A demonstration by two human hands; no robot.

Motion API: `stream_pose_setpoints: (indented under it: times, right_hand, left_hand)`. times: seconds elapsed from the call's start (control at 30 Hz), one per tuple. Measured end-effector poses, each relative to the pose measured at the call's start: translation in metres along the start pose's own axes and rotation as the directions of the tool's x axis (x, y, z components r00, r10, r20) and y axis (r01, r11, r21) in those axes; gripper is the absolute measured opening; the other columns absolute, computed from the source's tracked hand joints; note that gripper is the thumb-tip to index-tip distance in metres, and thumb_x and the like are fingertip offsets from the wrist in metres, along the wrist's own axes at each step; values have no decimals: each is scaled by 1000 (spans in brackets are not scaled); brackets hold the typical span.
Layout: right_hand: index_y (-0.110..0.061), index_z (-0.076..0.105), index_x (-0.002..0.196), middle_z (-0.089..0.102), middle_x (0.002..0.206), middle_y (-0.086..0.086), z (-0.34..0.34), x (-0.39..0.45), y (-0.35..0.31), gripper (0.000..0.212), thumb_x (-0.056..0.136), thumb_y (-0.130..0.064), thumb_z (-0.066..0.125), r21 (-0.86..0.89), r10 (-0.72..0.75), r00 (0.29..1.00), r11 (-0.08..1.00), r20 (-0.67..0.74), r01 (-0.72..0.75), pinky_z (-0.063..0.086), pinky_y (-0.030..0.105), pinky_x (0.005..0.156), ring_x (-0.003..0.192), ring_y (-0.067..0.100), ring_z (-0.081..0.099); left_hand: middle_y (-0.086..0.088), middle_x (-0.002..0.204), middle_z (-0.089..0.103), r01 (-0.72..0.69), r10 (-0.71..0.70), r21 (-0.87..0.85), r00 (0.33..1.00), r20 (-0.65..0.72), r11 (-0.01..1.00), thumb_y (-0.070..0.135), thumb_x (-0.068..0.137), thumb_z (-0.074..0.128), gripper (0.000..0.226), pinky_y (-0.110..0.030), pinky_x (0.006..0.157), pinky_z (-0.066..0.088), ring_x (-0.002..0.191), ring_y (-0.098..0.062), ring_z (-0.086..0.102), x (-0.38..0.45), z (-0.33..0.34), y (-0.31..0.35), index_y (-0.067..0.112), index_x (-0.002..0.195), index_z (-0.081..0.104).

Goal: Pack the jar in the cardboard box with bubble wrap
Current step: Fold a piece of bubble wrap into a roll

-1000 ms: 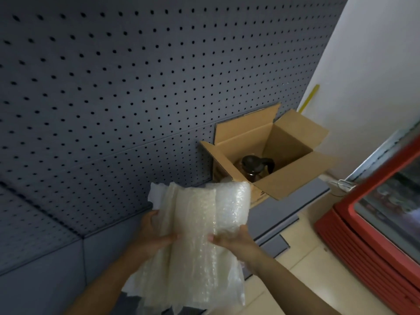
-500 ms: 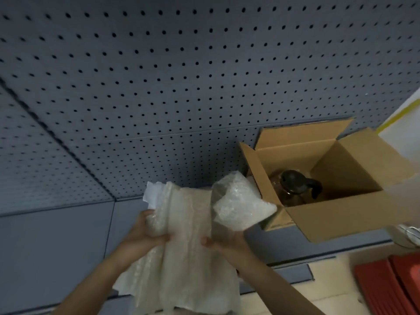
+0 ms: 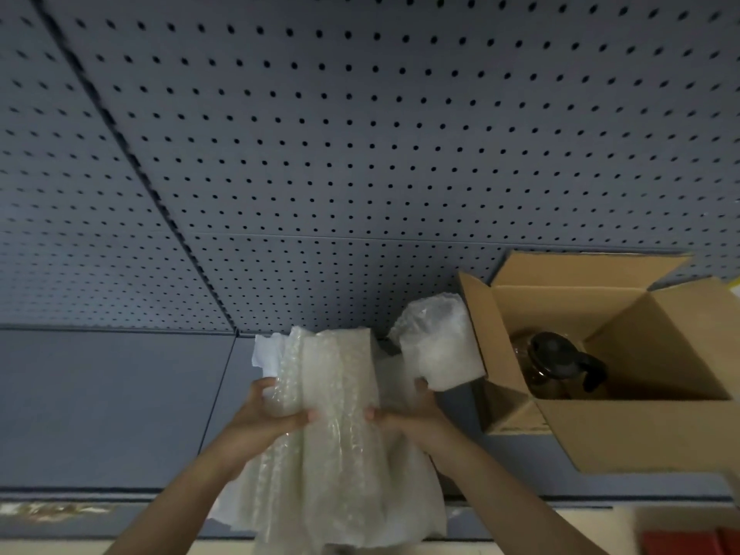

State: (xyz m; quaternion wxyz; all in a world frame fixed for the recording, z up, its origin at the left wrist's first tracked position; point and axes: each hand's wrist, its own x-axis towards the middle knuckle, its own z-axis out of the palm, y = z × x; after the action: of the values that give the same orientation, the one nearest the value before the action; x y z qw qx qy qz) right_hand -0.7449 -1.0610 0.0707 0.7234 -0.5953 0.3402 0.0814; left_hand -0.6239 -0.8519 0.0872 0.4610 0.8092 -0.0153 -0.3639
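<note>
Both hands [image 3: 404, 418] grip bubble wrap [image 3: 340, 434] beside box [image 3: 640, 430].

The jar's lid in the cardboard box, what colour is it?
Black, on a brownish see-through jar; the head view, the only one, shows it inside the open cardboard box.

Grey shelf [image 3: 120, 406] below pegboard; open cardboard box [image 3: 640, 430] directly on it, right side, flaps up.

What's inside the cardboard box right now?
The jar, dark lid and handle showing, sits alone in the cardboard box; no wrap visible inside. The front wall hides its base.
</note>
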Motion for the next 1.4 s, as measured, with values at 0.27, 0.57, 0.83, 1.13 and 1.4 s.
stream_pose_setpoints:
  times: [0.27,0.57,0.83,1.13,1.4]
  right_hand:
    - [-18,2,152,25,156,3,1,0,-6,128,59,-31,89,21,-23,994,999,-107,26,34,39,114,140,22,32]
    - [-16,4,152,22,157,4,1,-1,-10,122,63,-28,88,-35,-58,981,998,-184,53,32,34,114,142,22,29]
    - [-24,16,148,35,152,4,-1,-6,-9,108,66,-22,86,-100,-33,970,995,-239,9,37,33,110,137,21,38]
    - [-33,-12,150,28,156,4,1,-13,-17,89,92,-40,56,-515,-46,951,848,-305,-124,41,22,84,132,24,46]
    - [-24,20,149,33,152,4,-1,-14,-3,72,90,-49,52,-714,-99,915,660,-391,-234,40,38,107,135,27,39]
  left_hand:
    - [6,124,31,-29,29,-13,999,40,999,35,71,82,96,-29,86,39,109,-17,42,11,3,8,26,143,19]
    - [1,127,37,-30,31,-22,999,37,999,33,71,83,94,-27,79,42,106,-17,45,24,5,3,24,141,21]
    - [-9,139,42,42,-40,-50,999,30,998,37,63,87,106,-38,91,45,112,-25,49,41,8,-4,22,143,18]
    - [-12,148,32,102,-105,-55,993,-55,993,46,53,90,122,-52,105,41,131,-36,41,61,9,-8,23,146,15]
    - [-12,155,20,66,-28,232,986,-161,970,55,59,84,118,-57,109,33,140,-37,26,60,-5,-5,26,151,15]
